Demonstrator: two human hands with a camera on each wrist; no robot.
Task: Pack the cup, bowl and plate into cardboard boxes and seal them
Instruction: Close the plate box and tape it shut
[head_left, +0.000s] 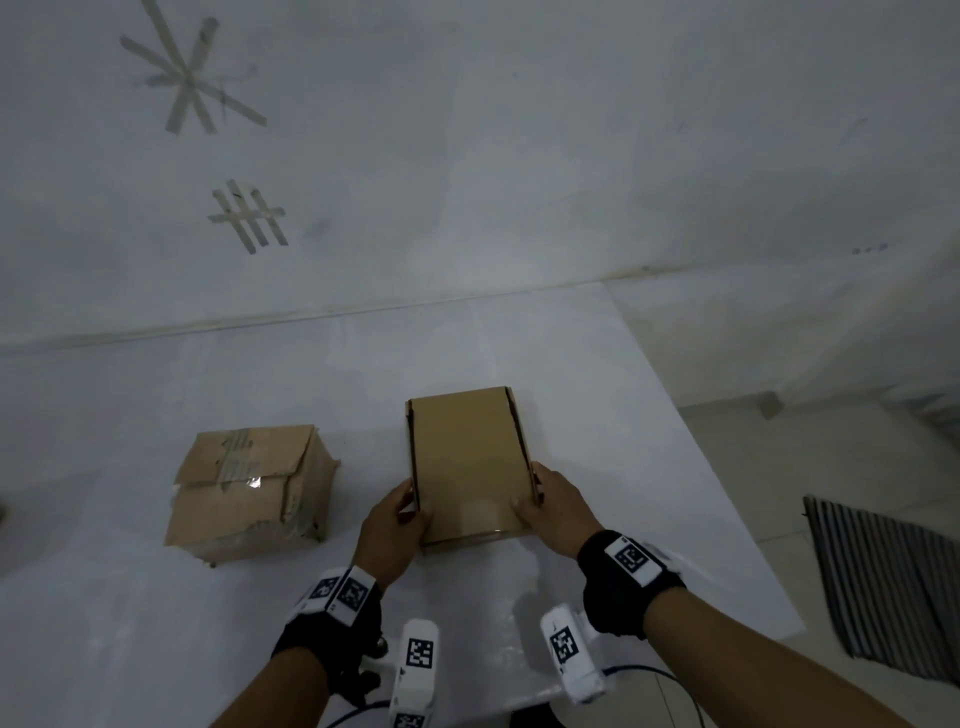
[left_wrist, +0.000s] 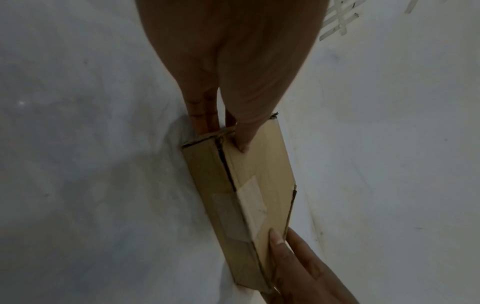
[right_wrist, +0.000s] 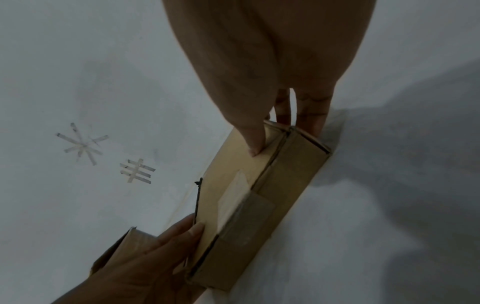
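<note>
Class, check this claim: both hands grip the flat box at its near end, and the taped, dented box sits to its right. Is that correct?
Not quite. The head view shows the dented box to the left of the flat box. The left hand and right hand do grip its near end.

Dim room: white wall (head_left: 519, 156) with tape marks (head_left: 192, 78), white table (head_left: 104, 623), tiled floor (head_left: 779, 467).

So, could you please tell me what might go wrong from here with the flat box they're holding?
The flat box is sealed by only one short tape strip, so its lid could lift at the untaped ends. Both hands grip just its near end; lifted, it might tilt. The crumpled box sits close on the left and could get bumped.
</note>
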